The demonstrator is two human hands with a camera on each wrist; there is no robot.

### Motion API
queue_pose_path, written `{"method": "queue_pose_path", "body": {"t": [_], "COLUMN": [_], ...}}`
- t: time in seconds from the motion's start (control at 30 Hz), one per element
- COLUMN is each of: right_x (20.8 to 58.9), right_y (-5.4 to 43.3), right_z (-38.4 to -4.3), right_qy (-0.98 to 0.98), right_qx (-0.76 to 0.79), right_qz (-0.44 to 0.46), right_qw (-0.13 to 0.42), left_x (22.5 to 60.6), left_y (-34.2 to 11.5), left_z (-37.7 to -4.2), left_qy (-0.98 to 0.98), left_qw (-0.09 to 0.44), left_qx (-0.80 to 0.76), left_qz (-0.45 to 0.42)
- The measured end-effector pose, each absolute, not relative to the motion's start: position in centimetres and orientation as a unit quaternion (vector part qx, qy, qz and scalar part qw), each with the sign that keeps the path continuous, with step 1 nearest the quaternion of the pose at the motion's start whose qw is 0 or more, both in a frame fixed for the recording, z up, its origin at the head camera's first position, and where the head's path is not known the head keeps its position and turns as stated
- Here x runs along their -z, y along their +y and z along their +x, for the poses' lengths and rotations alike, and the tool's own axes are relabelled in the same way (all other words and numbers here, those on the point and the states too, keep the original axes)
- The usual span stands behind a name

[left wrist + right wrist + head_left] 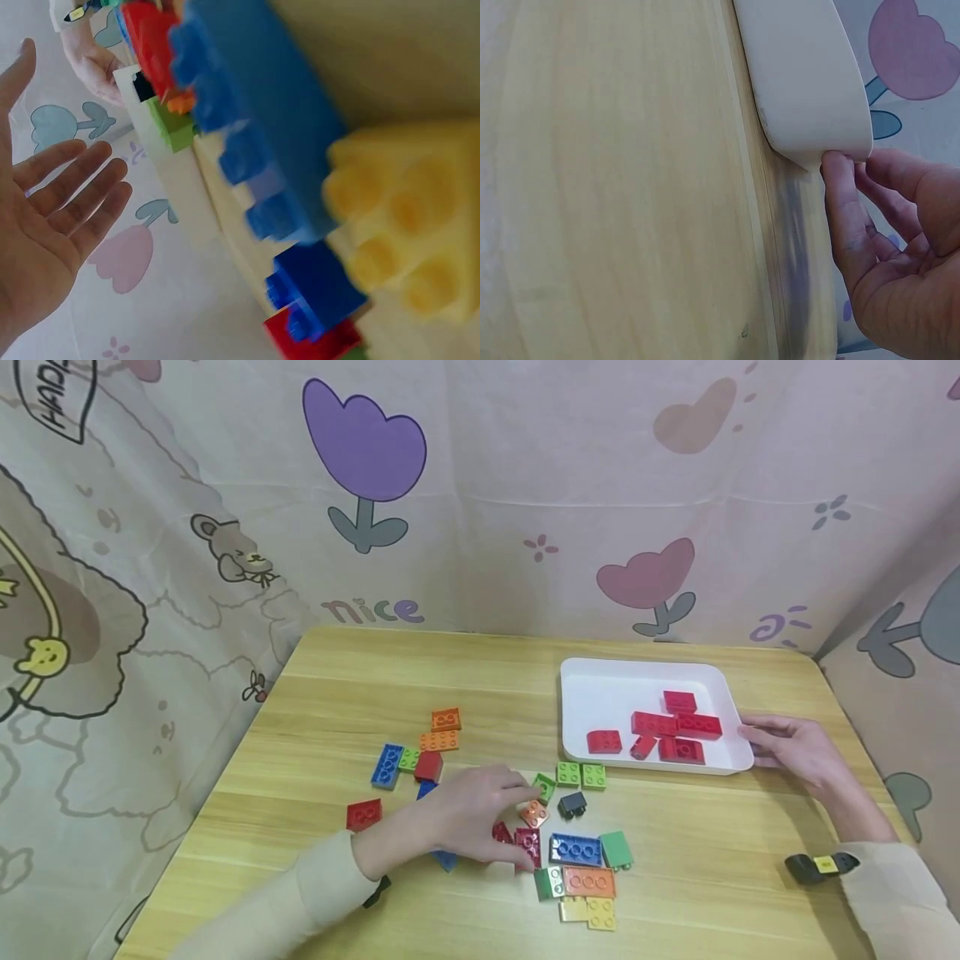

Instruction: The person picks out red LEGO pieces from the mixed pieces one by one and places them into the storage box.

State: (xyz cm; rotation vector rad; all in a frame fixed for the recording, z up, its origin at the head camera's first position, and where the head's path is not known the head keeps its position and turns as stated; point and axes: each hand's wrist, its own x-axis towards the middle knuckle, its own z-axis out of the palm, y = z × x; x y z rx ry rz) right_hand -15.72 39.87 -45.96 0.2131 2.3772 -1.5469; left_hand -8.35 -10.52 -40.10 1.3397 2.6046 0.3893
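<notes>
My left hand [480,810] hovers over the loose toy building bricks with thumb and fingers spread. In the left wrist view its palm [45,247] holds nothing. Below it, in the head view, dark red bricks [528,847] lie between thumb and fingers, partly hidden; whether it touches one is unclear. At the right, my right hand [798,752] holds the end of a white tray [615,675], thumb and fingers at its outer wall and rim in the right wrist view. Several red bricks [654,724] lie inside the tray.
Right of the left hand are a blue brick [575,850], green brick [617,850], orange brick [589,882], yellow bricks [601,913] and a black brick [572,805]. More bricks, including a blue one [387,766], lie to its left. Patterned cloth [480,527] hangs behind the table.
</notes>
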Motion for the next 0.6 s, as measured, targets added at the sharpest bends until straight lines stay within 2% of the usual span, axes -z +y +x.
{"method": "queue_pose_path", "body": {"t": [0.6], "right_x": [46.0], "right_y": [40.0], "right_z": [-15.7], "right_qy": [0.829], "right_qx": [0.534], "right_qz": [0.076], "right_qw": [0.15], "left_x": [43.1], "left_y": [-10.7], "left_z": [-6.7], "left_qy": [0.875], "left_qw": [0.102], "left_qx": [-0.118], "left_qz": [0.459]}}
